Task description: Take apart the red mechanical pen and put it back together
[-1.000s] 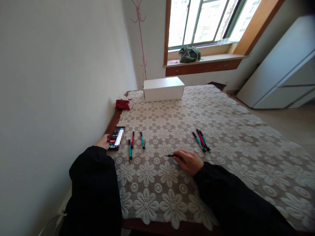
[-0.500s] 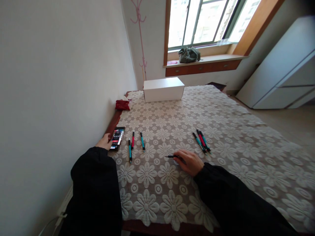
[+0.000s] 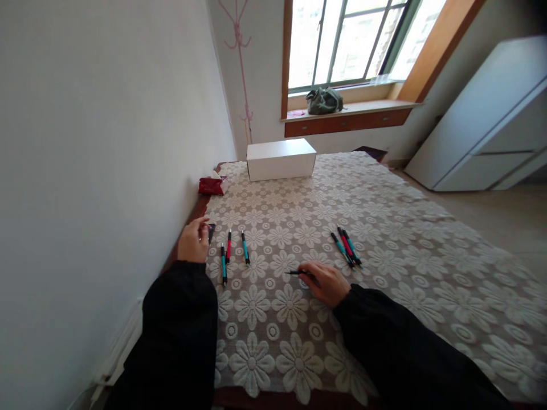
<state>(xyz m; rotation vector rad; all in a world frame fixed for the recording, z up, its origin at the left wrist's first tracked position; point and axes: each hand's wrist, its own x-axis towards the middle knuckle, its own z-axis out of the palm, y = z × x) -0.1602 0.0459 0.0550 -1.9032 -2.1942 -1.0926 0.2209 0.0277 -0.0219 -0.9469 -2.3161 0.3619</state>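
Note:
My right hand [image 3: 325, 281] is closed around a pen [image 3: 293, 272], whose dark pointed end sticks out to the left just above the cloth; its barrel is hidden in my fingers. My left hand [image 3: 194, 240] is over the phone [image 3: 211, 232], covering most of it, with the fingers loosely bent and apart. Just right of the phone lie a teal pen [image 3: 224, 266], a red pen [image 3: 229, 247] and another teal pen [image 3: 245, 248]. Beyond my right hand, a red pen [image 3: 345, 244] rests between two teal pens, close together.
A flowered cloth [image 3: 294, 364] covers the table. At its far end stands a white box [image 3: 281, 162], with a red tissue pack [image 3: 211, 185] near the left edge. The wall [image 3: 106, 142] runs close along the left side.
My left hand has gone from holding the phone's left edge to a place over it, now hiding its screen. My right hand keeps its grip on the pen. The view has shifted slightly.

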